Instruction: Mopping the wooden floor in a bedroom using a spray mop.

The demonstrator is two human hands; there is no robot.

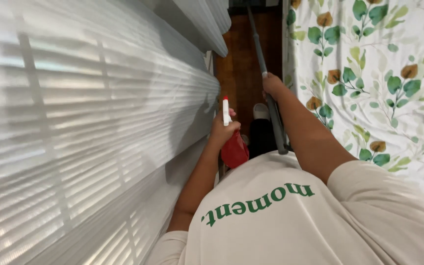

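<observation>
Spray bottle point(232, 147) first — red-bodied, with a white nozzle tipped in red — sits in the person's left hand point(223, 128), held low in front of the cream shirt point(290, 216) with green lettering on its chest. The grip there is wrapped tight around the bottle's neck, nozzle pointing up and away, the red body hanging below the fist. The bottle is just beside the white window blinds point(84, 122), which fill the whole left side, their slats lit from behind and crossed by the shadows of the window frame.

To the right, the right hand point(273, 84) is raised a little farther out and is clamped around a long grey pole point(270, 98). The pole's lower end comes down against the shirt, near a dark trouser leg, and its upper part runs away over the floor until it passes out of view at the top — what is on its far end cannot be seen. A pale shoe point(260, 110) shows between the two hands, down on the dark brown wooden floor point(244, 64).

Along the right lies a bed covered in white fabric point(379, 78) printed with green and orange leaves. The floor is a narrow strip between that bed and the blinds.
</observation>
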